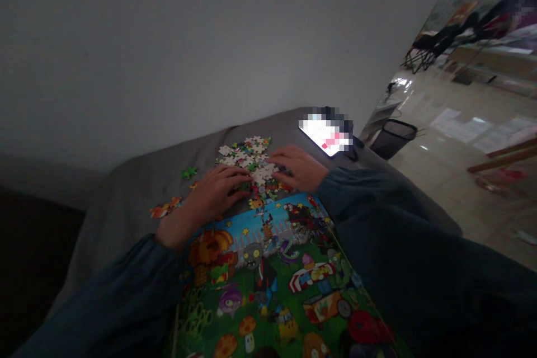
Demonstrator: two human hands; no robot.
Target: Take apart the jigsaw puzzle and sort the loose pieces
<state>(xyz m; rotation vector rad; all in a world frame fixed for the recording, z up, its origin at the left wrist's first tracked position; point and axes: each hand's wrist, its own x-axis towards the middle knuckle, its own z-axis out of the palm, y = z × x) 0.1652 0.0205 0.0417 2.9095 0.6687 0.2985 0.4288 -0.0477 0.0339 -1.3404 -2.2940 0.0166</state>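
Grey wall point(168, 50) fills most of your view, and a shiny tiled floor point(453, 145) opens out to the right, with dark folding chairs point(423, 50) far off. Just past the end of the grey cloth point(126, 218) stands a black mesh wastebasket point(393, 137). On the cloth in front of you, a lit phone point(326, 137) lies near the far edge, its screen blurred out.

Your hands are side by side on a loose heap of jigsaw pieces point(247, 159) in the middle of the cloth. Your left hand point(210, 196) is open and lies flat, its fingers reaching onto the near left of the heap. Your right hand point(297, 168) is open too, resting on the heap's right side. Neither hand looks closed on a piece. A green piece point(189, 172) sits apart to the left, and a small orange cluster of pieces point(165, 207) lies further out. A colourful cartoon puzzle box lid point(268, 274) lies just below the heap, between your dark blue sleeves point(419, 235).
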